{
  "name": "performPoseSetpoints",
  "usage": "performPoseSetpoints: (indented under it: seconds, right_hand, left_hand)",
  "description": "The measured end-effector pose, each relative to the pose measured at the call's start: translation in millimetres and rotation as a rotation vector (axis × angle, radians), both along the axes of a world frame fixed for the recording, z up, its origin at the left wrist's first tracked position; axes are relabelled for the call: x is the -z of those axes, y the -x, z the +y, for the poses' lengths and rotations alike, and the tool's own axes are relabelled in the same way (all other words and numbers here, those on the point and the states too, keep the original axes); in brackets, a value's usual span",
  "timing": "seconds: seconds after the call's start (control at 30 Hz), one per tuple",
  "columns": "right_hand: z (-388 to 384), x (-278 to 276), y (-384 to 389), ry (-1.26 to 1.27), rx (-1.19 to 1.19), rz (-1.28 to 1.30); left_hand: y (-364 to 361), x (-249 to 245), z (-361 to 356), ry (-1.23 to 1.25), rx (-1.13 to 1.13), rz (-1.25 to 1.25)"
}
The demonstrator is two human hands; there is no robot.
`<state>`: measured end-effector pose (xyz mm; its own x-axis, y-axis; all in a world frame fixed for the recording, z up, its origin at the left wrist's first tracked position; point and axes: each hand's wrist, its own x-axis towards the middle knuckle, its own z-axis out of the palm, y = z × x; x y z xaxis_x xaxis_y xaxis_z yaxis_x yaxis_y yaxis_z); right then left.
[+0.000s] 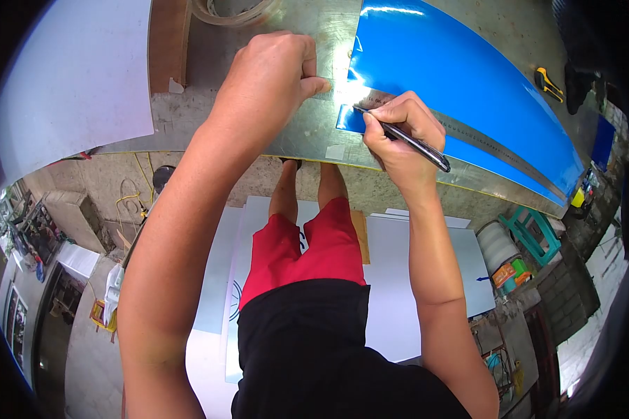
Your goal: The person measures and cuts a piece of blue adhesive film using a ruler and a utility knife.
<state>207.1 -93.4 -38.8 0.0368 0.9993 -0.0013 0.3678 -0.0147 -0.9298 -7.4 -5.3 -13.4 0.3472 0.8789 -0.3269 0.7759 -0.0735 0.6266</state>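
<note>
My right hand (412,126) is closed around a slim black pen (426,152), its tip down at the lower edge of a long grey steel ruler (495,145), near the left end of a glossy blue flat sheet (433,63) on the grey metal tabletop (307,133). My left hand (276,66) is curled nearly into a fist, thumb stretched toward the ruler's left end; I can't tell whether it presses or grips anything. The pen seems light and rigid, best taken low on the barrel, as I have it. I'd judge the ruler thin, stiff lengthwise and apt to skate on that shiny surface, so flat pressure near both ends should suit it. The sheet looks light, a bit flexible and easily scuffed; I'd lift it by opposite edges. The pen's long axis slants, tip away and leftward, tail toward my right; ruler and sheet stretch lengthwise from my left, coming nearer toward the right.
</note>
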Motion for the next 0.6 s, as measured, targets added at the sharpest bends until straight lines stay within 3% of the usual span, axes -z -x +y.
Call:
performPoseSetpoints:
  seconds: [0.43, 0.53, 0.6]
  right_hand:
    - [-0.5, 3.2, -2.4, 0.023, -0.010, 0.032]
    - [0.1, 1.2, -6.8, -0.005, -0.003, 0.114]
    - [-2.0, -8.6, -17.1, 0.037, 0.160, 0.448]
  left_hand:
    - [-0.3, 0.2, -0.9, -0.019, -0.006, -0.030]
    - [-0.4, 0.0, -1.6, -0.014, -0.010, -0.038]
    - [0.4, 1.0, -1.0, -0.023, -0.011, -0.041]
